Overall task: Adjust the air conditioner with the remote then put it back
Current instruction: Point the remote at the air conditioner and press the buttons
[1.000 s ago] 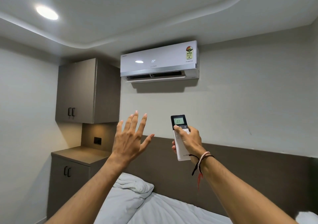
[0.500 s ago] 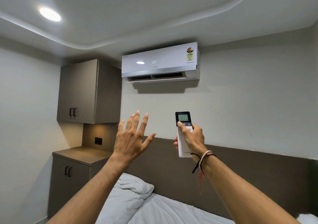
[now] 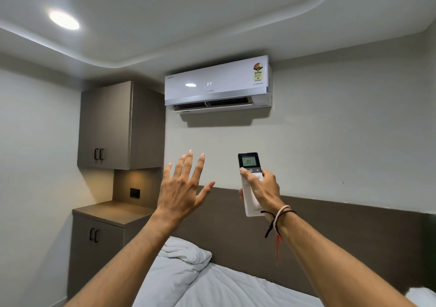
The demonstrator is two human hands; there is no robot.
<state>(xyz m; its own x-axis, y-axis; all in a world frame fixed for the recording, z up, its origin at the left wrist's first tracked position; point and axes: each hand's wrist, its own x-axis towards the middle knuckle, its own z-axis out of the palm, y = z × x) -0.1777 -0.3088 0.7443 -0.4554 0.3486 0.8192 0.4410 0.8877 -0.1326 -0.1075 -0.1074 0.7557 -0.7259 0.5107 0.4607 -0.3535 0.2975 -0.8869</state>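
Note:
A white air conditioner [image 3: 218,84] hangs high on the far wall, its flap open and its panel reading 21. Below it my right hand [image 3: 262,187] grips a white remote [image 3: 249,162] held upright, thumb on the button under the left of the screen. The remote's dark-framed screen reads 20. My left hand [image 3: 182,186] is raised to the left of the remote, palm away from me, fingers spread, holding nothing.
A brown wall cabinet [image 3: 118,127] and a low cabinet with a countertop [image 3: 111,211] stand at the left. A bed with white linen and a pillow [image 3: 181,257] lies below my arms, against a dark headboard [image 3: 354,233]. A ceiling light [image 3: 64,20] glows at upper left.
The remote's reading went from 23 to 21 to 20, and the air conditioner's panel from 22 to 21. Both hands stayed about where they were.

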